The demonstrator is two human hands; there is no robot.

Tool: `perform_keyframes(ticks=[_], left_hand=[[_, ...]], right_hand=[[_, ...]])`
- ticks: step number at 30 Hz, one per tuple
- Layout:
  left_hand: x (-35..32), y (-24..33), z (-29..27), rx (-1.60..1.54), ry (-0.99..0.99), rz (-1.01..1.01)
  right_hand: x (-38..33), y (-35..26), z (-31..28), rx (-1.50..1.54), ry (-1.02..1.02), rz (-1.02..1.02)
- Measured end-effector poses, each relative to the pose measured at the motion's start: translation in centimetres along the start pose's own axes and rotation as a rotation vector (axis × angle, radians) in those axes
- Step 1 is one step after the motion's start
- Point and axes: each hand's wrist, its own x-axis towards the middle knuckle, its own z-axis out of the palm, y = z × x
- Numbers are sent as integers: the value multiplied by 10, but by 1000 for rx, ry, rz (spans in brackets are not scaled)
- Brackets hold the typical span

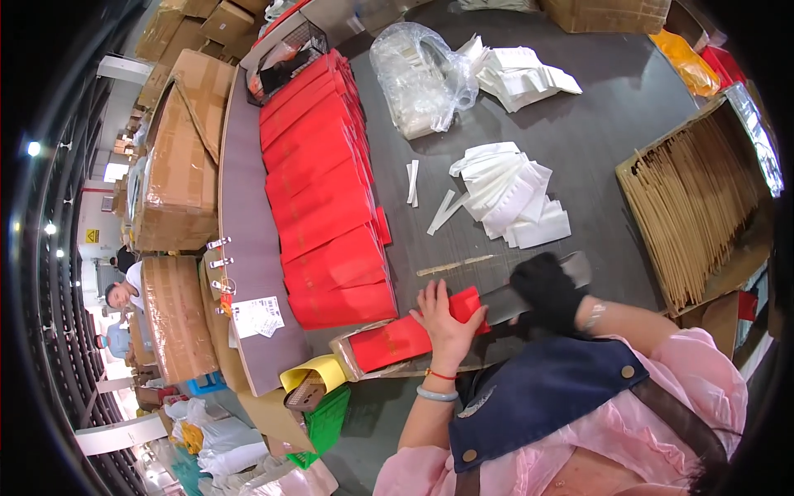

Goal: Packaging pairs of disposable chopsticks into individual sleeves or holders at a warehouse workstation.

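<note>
So the red packet (pixel 385 343) looks like a featherweight to me: thin card or heavy paper, I'd guess, stiff enough to lie flat but easy to crease. The face looks smooth, so it could slide around if nobody pins it. Not fragile as such, though I bet the corners bend first. I'd take it by the long edges, fingers on one and thumb on the other, or just press it flat with a palm.

It lies slantwise along the near edge of the dark table (pixel 620 132), at about 6 o'clock from the big red stack (pixel 327 190)'s middle, a bit toward 5. The bare left hand (pixel 447 326) is right on it, fingers spread and pointing toward 12, not clenched. Most of the packet sticks out toward 8 or 9 o'clock from that palm, with a short bit showing by the thumb around 2.

The right hand (pixel 546 293), in a black glove, is at 2 o'clock from the left one, by a dark grey strip (pixel 504 306). Its fingers look curled but they're blurry, so no idea whether they're gripping anything.
</note>
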Motion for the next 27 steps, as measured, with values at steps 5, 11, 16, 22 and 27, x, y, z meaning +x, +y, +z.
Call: perform_keyframes(ticks=[5,11,16,22,27], left_hand=[[73,2,-2,-268,49,206],[139,-22,11,233,247,377],[114,11,1,105,222,315],[98,55,35,-249,226,371],[90,64,24,-360,111,262]], right_hand=[[6,10,3,115,314,-77],[-70,79,-72,38,616,380],[-228,198,-73,-201,920,868],[-268,242,-60,-222,571,990],[-247,229,-55,-307,514,1125]])
